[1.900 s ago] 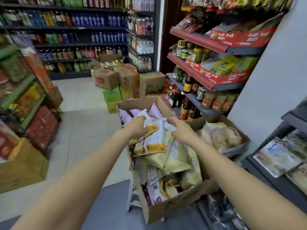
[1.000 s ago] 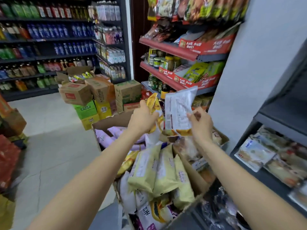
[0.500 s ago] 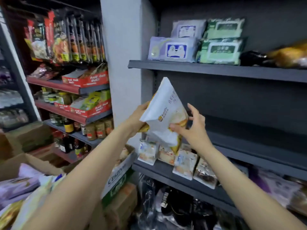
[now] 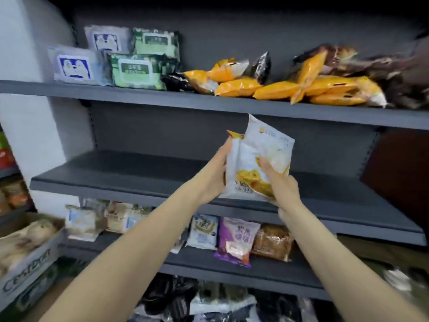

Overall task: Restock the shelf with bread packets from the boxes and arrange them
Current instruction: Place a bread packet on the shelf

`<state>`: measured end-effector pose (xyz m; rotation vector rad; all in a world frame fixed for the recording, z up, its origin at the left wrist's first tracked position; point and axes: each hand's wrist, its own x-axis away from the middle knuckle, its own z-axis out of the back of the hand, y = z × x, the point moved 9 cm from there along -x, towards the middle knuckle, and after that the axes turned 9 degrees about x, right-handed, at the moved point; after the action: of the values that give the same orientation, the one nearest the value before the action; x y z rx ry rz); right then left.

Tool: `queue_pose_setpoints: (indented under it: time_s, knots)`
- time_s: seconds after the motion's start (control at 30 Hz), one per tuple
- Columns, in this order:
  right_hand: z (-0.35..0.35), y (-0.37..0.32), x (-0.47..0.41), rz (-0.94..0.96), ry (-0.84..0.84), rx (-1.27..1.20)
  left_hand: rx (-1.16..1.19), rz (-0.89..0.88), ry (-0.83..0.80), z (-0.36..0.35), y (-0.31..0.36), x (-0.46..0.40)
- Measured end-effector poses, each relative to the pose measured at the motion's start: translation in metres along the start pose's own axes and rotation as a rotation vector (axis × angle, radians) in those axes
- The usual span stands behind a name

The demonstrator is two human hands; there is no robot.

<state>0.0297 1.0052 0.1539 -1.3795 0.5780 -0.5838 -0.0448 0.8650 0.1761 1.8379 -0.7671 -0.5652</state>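
I hold white-and-yellow bread packets [image 4: 255, 159] upright in front of a dark grey middle shelf [image 4: 130, 180], which is bare. My left hand [image 4: 214, 175] grips the packets' left side, where a second packet's orange corner shows behind the front one. My right hand [image 4: 282, 184] grips the front packet's lower right, thumb across its face. The packets hover just above the shelf's front edge.
The top shelf [image 4: 162, 98] carries blue and green packs at left and orange packets [image 4: 274, 88] at right. Below, a lower shelf holds several bread packets, one purple [image 4: 236, 240]. A cardboard box [image 4: 27, 256] of buns stands at the lower left. A white pillar [image 4: 30, 126] flanks the shelving.
I lifted the packets out of the box and turned right to face the shelving. Both hands have carried them up and in toward the bare middle shelf.
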Motion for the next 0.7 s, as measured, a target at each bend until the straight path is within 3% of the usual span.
queue_pose_setpoints:
  time_s: [0.1, 0.23, 0.3, 0.5, 0.7]
  knots:
    - [0.028, 0.017, -0.013, -0.054, 0.023, 0.003, -0.28, -0.054, -0.015, -0.032, -0.019, -0.024]
    - [0.055, 0.028, -0.033, -0.084, 0.021, 0.005, -0.143, 0.072, -0.064, -0.05, -0.045, -0.062]
    - [0.067, 0.035, -0.046, -0.119, -0.004, -0.022, -0.195, 0.032, -0.051, -0.056, -0.05, -0.083]
    - [0.126, 0.048, -0.085, -0.147, 0.009, -0.122, -0.217, -0.024, 0.206, -0.058, -0.058, -0.114]
    - [0.19, 0.039, -0.131, -0.009, 0.014, -0.066, -0.252, -0.086, 0.35, -0.085, -0.066, -0.148]
